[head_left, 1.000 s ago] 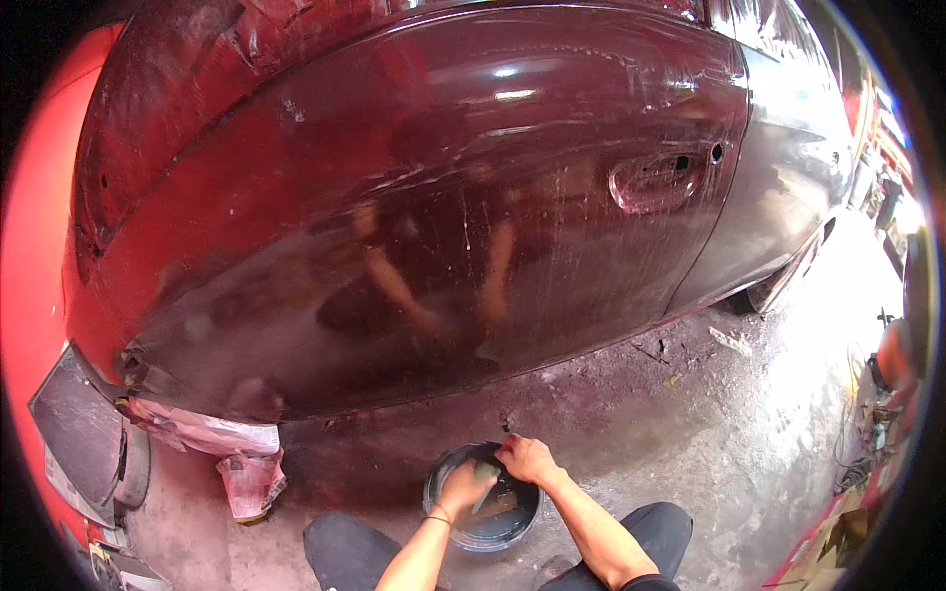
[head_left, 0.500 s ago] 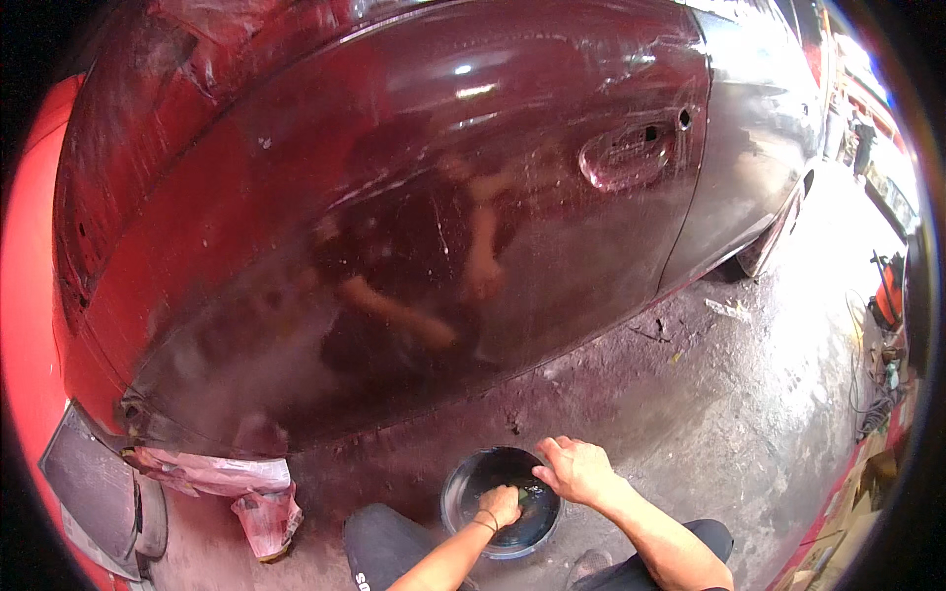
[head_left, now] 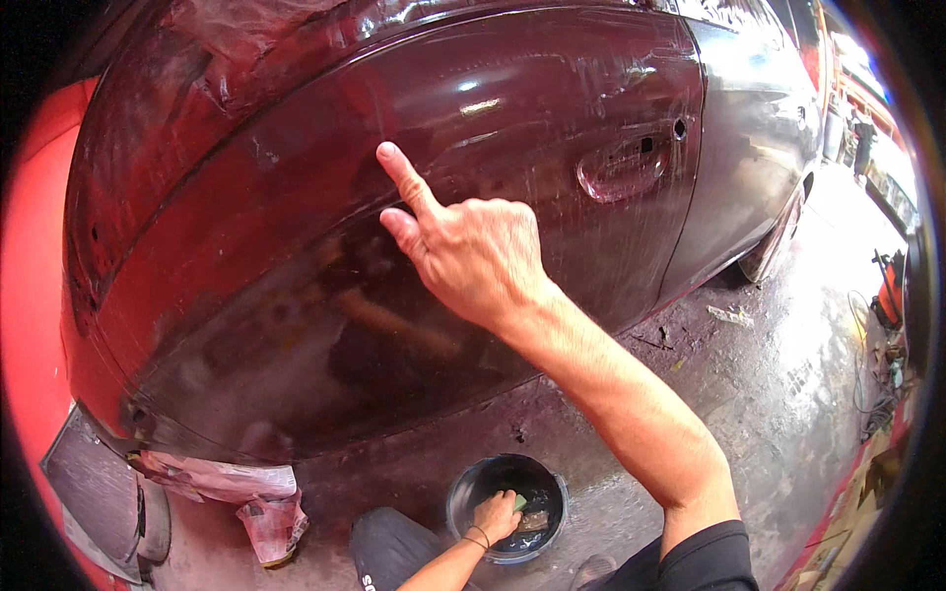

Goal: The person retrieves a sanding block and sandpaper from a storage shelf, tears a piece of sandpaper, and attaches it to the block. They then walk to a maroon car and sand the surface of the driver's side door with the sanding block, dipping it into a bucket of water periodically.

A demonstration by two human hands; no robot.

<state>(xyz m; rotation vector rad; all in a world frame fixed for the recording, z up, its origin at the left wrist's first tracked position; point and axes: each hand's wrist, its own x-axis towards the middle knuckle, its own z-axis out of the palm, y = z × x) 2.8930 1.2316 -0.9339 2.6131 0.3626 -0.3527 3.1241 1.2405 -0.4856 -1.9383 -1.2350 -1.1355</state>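
My left hand [head_left: 499, 514] is down inside a round black bucket [head_left: 461, 485], its fingers closed on a small green pad [head_left: 519, 502], probably a sponge. A brownish block-like piece [head_left: 533, 522] lies in the bucket beside it, among wet glints. My right hand [head_left: 473, 246] is raised in front of a dark red car door [head_left: 424, 295]. Its index finger and thumb stick out apart while the other fingers curl, and nothing shows in it. Whether the fingertip touches the door I cannot tell. The door has a recessed handle area [head_left: 621, 172] with the handle absent.
Pinkish masking sheet [head_left: 271, 527] hangs under the car at the left. A grey-silver rear panel [head_left: 739, 128] adjoins the door. Debris [head_left: 731, 315] lies on the stained floor. Cables and an orange-and-black tool [head_left: 889, 295] stand along the right side. My knee [head_left: 394, 542] is left of the bucket.
My right hand has risen from the bucket's rim up to the middle of the car door, its index finger stretched out. My left hand has stayed in the bucket with the green pad.
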